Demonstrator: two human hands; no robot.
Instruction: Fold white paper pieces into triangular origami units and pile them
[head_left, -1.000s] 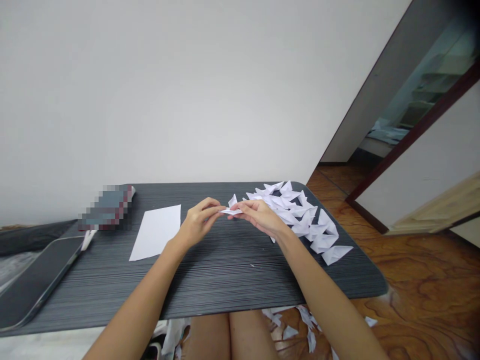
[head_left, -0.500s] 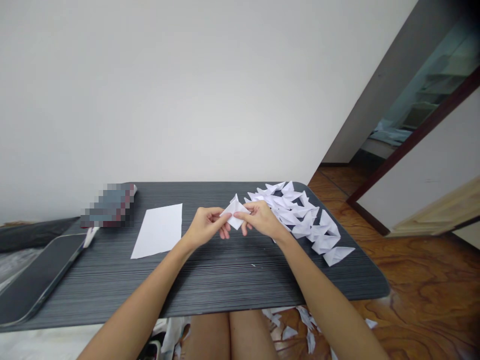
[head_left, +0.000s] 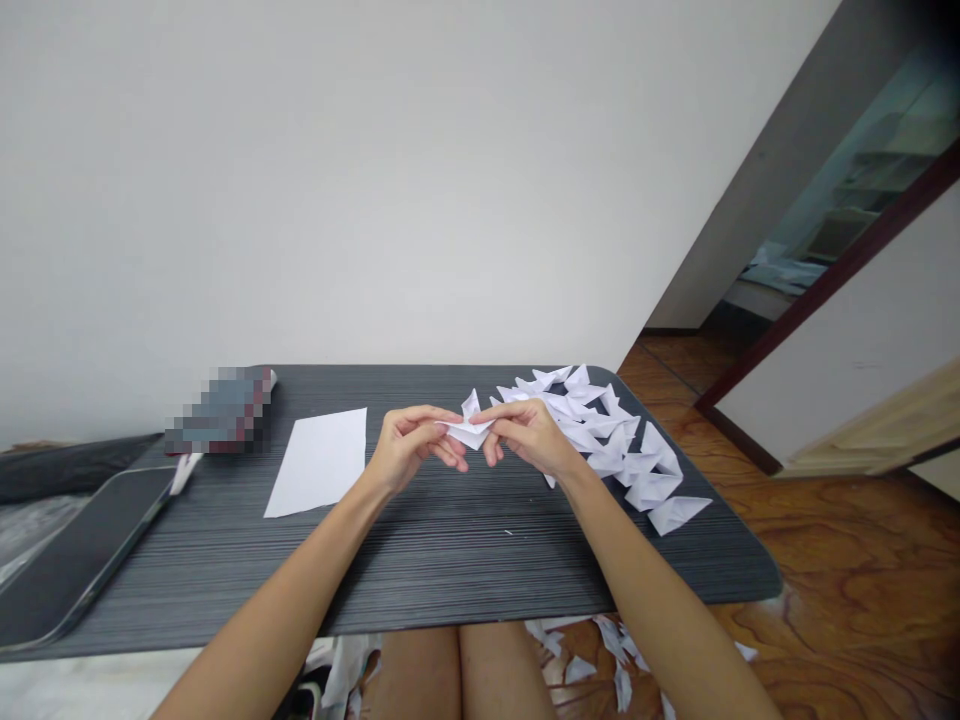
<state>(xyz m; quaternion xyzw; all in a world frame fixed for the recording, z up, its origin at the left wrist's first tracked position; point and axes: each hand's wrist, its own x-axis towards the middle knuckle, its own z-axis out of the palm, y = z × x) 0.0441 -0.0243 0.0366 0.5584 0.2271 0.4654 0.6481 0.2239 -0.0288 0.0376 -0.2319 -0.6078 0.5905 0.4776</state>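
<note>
A small folded white paper piece (head_left: 471, 436) is held above the dark table, with one pointed flap standing up at its far side. My left hand (head_left: 411, 442) pinches its left side between thumb and fingers. On the right side, my right hand (head_left: 529, 436) grips it the same way, index finger lying along the top edge. Both index fingertips nearly meet at the middle of the paper. Just right of my right hand lies a pile of folded paper pieces (head_left: 652, 488), partly hidden by that hand and forearm.
A flat white paper sheet (head_left: 319, 462) lies left of my hands on the dark table (head_left: 435, 560). Farther left are a blurred-out dark object (head_left: 221, 412) and a black flat panel (head_left: 82, 555). Paper scraps (head_left: 579, 668) litter the wooden floor below.
Both index fingers have moved onto the top of the paper. Its broad diamond face now shows as a flatter, narrower shape, with the pointed flap still upright.
</note>
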